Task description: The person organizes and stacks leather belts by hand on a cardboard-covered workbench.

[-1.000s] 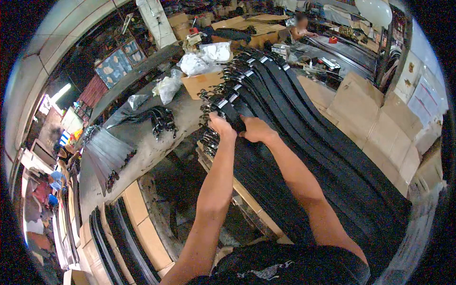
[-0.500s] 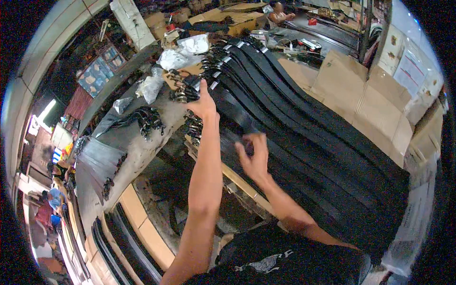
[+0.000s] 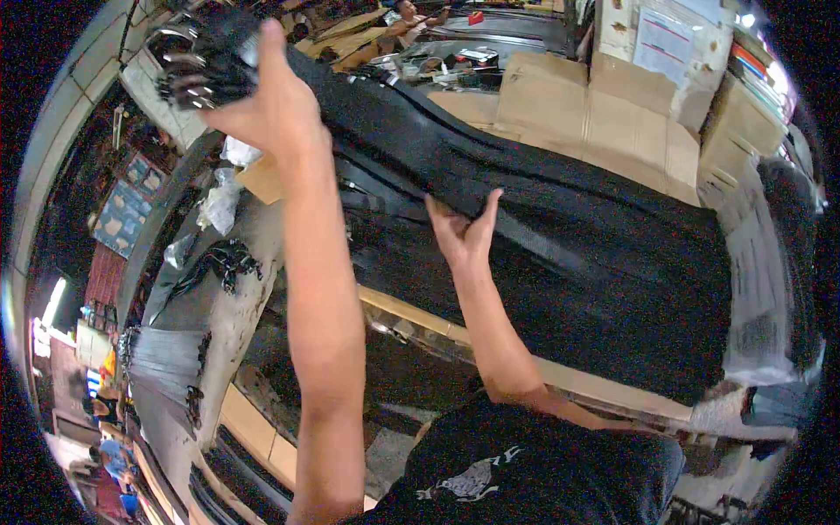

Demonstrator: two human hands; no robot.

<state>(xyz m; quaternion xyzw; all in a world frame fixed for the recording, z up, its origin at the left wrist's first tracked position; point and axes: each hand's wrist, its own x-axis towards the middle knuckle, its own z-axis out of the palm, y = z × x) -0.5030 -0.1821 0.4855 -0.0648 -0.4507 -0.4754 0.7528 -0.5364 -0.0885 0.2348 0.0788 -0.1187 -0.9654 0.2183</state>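
My left hand (image 3: 284, 109) is raised at the upper left, closed around the buckle end of a bundle of black belts (image 3: 376, 114). Metal buckles (image 3: 185, 66) bunch up beyond its fingers, blurred by motion. From there the straps slope down to the right onto a wide layer of black belts (image 3: 595, 297). Lower and nearer the middle, my right hand (image 3: 464, 236) is at the straps with thumb and fingers spread apart. Part of its fingers may be behind the belts.
Cardboard sheets (image 3: 560, 114) stand behind the belts. A plastic-wrapped stack (image 3: 759, 280) is at the right. Plastic bags (image 3: 219, 206) and a fanned grey bundle (image 3: 166, 367) lie on the left table. Another person (image 3: 407, 22) sits at the back; others are at far left.
My left hand has lifted the belts' buckle end up and to the left. My right hand has moved slightly up, its fingers now spread. The view has shifted to the right.
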